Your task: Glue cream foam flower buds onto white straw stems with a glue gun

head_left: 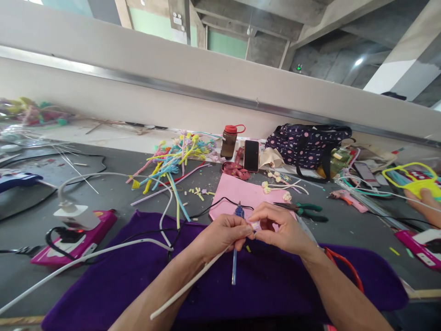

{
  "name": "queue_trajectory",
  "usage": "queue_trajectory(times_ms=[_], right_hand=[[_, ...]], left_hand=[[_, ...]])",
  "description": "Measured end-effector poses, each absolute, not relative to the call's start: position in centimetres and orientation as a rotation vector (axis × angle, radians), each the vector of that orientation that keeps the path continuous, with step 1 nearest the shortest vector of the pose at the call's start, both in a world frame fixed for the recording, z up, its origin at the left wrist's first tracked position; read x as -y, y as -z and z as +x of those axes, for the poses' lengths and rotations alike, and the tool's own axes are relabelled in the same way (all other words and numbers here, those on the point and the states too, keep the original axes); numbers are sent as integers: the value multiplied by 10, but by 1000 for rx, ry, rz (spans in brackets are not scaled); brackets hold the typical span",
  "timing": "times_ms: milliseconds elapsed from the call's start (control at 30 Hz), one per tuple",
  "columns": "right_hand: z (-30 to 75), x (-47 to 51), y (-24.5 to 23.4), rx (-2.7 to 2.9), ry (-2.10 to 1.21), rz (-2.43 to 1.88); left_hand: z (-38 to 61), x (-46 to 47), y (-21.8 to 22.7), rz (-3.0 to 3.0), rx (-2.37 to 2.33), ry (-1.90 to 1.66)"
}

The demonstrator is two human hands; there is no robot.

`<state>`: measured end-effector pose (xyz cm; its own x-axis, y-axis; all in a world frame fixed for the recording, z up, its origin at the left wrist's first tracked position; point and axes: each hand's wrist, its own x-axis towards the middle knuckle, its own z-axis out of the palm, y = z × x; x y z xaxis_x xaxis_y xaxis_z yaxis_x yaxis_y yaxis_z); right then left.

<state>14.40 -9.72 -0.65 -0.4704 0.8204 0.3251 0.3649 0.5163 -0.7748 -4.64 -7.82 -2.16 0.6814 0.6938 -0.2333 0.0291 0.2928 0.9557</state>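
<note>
My left hand is closed round a long cream stem that slants down toward me. At its upper end, between both sets of fingertips, is a small whitish-pink piece, mostly covered by the fingers. My right hand pinches this piece from the other side. Beneath the hands lies a blue glue gun, partly hidden, with a clear glue stick pointing toward me. A pink sheet lies just beyond, and a purple cloth spreads under my forearms.
Green-handled pliers lie right of the sheet, near cream flower stems. Coloured fuzzy stems, a bottle, a phone and a patterned bag stand behind. Cables cross near a magenta power strip. Another person's hand is far right.
</note>
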Motion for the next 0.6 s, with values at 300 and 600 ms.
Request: queue_trajectory(times_ms=[300,600], right_hand=[[143,99,8,1993,-774,-993],[140,99,8,2029,-725,-1009]], left_hand=[[-46,78,20,1215,-742,-513],[-46,79,20,1206,-749,-506]])
